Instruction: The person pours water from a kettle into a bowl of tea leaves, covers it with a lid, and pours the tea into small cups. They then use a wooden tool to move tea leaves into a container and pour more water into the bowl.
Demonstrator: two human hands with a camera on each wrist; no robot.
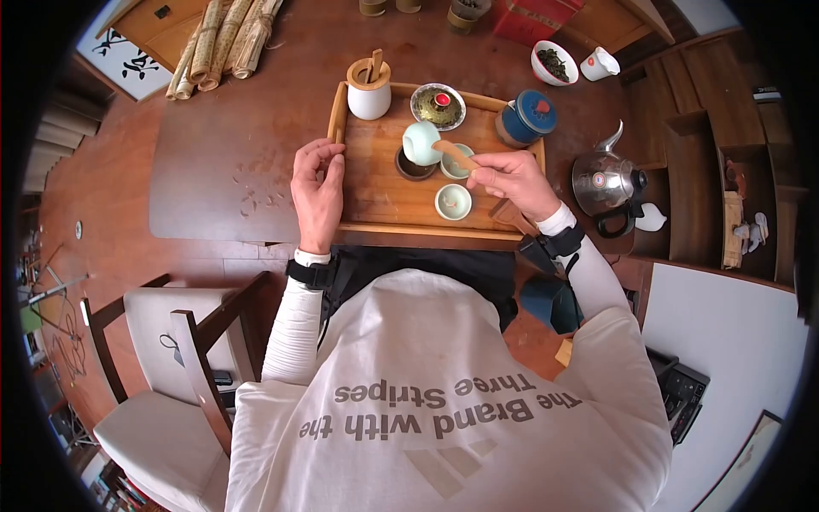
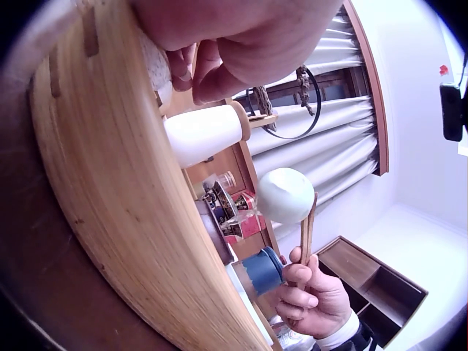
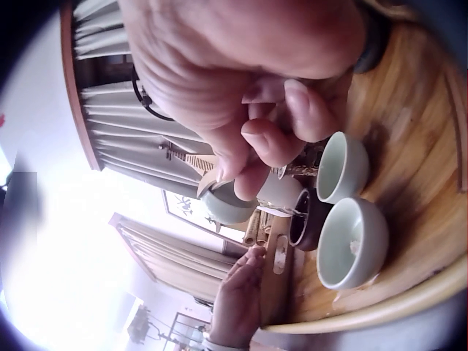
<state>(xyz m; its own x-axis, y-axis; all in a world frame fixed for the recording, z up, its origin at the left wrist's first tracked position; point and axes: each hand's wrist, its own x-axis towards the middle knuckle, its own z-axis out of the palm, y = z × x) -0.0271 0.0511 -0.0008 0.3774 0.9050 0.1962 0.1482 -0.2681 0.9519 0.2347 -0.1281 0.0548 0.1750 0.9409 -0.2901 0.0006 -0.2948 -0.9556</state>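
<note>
My right hand (image 1: 514, 181) pinches wooden tea tongs (image 1: 456, 156) between thumb and fingers. At the tongs' tip a pale green teacup (image 1: 420, 143) hangs tilted over a dark bowl (image 1: 415, 171); the left wrist view shows its rounded side (image 2: 285, 196). Two more pale green cups, a nearer one (image 1: 453, 202) and a farther one (image 3: 342, 168), stand on the wooden tray (image 1: 375, 200); the nearer holds a small whitish spot or reflection. My left hand (image 1: 318, 189) rests at the tray's left edge, fingers loosely bent and nothing held.
On the tray also stand a white utensil holder (image 1: 369, 101), a patterned lidded bowl (image 1: 438, 107) and a blue lidded jar (image 1: 526, 118). A steel kettle (image 1: 604, 177) stands right of it. Behind are a bowl of tea leaves (image 1: 554, 64) and rolled bamboo scrolls (image 1: 226, 43).
</note>
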